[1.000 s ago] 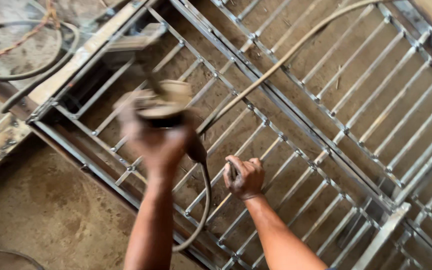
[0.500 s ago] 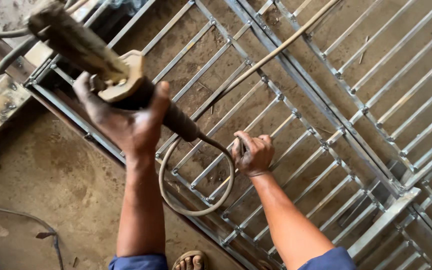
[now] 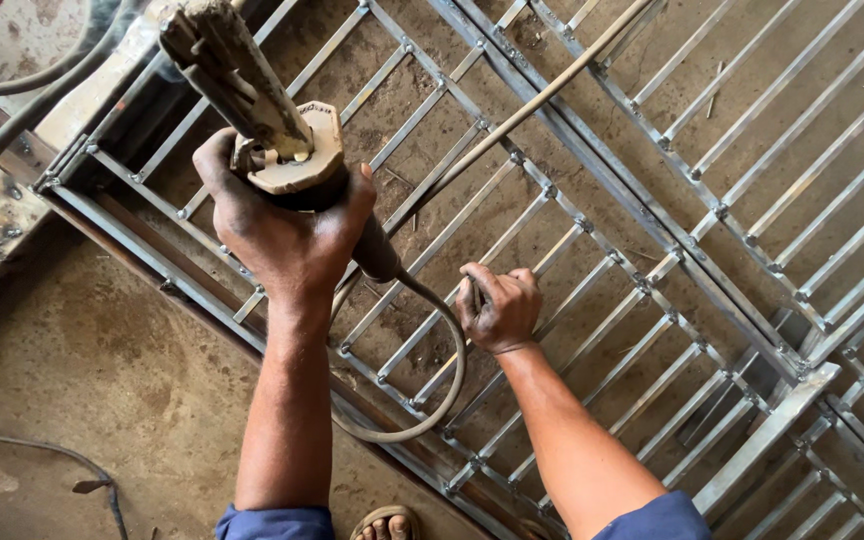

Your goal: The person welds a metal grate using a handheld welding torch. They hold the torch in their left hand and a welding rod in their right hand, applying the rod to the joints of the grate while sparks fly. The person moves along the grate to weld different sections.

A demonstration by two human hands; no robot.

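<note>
Notably, left hand (image 3: 287, 235) gripped the welding holder (image 3: 272, 130) by its handle (stiff, probably hefty); right hand (image 3: 497, 308) fisted around its floppy cable (image 3: 432, 400).

Under the hands lies a grille (image 3: 592, 230) of dull grey, bare metal. The left hand's (image 3: 287, 235) tool (image 3: 262, 120) looks grimy, its cable (image 3: 432, 390) matt rubber. The floor (image 3: 102, 400) is rough concrete.
</note>
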